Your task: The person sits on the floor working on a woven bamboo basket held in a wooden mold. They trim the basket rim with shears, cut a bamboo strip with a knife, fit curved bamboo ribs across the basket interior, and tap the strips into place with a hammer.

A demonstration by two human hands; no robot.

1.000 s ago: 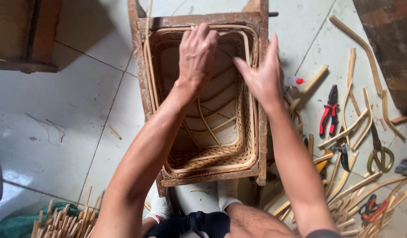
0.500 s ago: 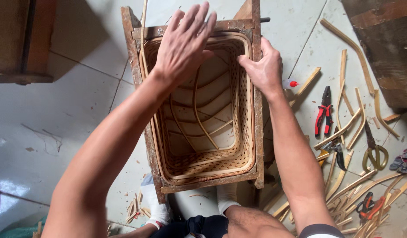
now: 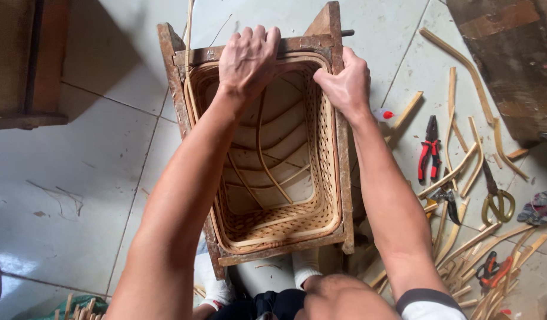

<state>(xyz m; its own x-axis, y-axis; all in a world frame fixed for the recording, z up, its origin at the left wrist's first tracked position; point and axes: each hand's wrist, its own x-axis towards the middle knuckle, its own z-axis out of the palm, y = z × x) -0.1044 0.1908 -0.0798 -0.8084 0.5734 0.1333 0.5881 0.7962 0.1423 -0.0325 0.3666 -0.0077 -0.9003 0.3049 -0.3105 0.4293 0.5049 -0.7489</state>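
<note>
Looking down from the head: a woven basket sits inside a wooden frame on pale floor tiles, and both hands work at its far rim.
Far left: a dark wooden box point(image 3: 24, 65) stands on the tiles, well apart from the work.
Near left: a bundle of cane sticks point(image 3: 77, 305) pokes in at the bottom edge.
Left hand point(image 3: 246, 56): it lies over the frame's far bar, fingers curled down over the edge and gripping bar and basket rim together, seemingly to press the rim tight against the wood.
Basket point(image 3: 273, 228): rectangular, woven of cane, open end up, sitting snugly inside the frame; loose strips cross its bottom.
Wooden frame point(image 3: 178, 101): it surrounds the basket like a mould, held upright between the person's feet.
Right hand point(image 3: 344, 86): fingers closed on the far right corner of the rim, thumb inside, pinching it against the frame post.
Right floor: red-handled pliers point(image 3: 429, 154), scissors point(image 3: 496, 201) and scattered cane offcuts point(image 3: 463, 172) lie within easy reach.
</note>
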